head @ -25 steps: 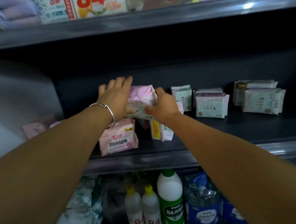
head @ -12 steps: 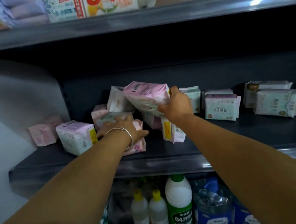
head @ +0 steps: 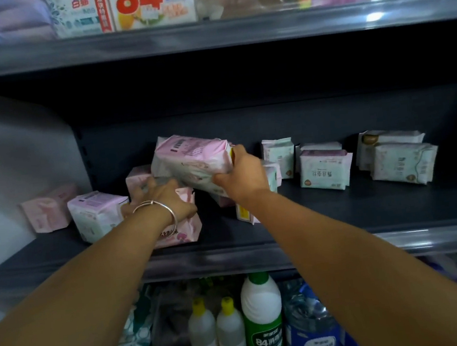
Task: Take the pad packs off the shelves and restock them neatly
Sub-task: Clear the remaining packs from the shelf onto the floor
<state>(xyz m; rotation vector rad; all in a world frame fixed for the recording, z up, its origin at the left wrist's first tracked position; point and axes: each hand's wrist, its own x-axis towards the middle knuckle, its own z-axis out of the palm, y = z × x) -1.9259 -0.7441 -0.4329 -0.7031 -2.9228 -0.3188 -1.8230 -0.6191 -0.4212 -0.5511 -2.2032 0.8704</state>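
The dark middle shelf [head: 339,217] ran across the frame's centre, carrying loose pad packs so they could be sorted. At centre right sat tidy pale green packs [head: 323,172], apparently already in order. Left of centre, the right hand [head: 243,175] gripped a large pink pad pack [head: 192,159] by its end, lifted and tilted, likely to clear the jumble beneath. The left hand [head: 162,196], fingers curled, rested on a smaller pink pack [head: 179,228], probably steadying it; whether it truly gripped, I cannot tell.
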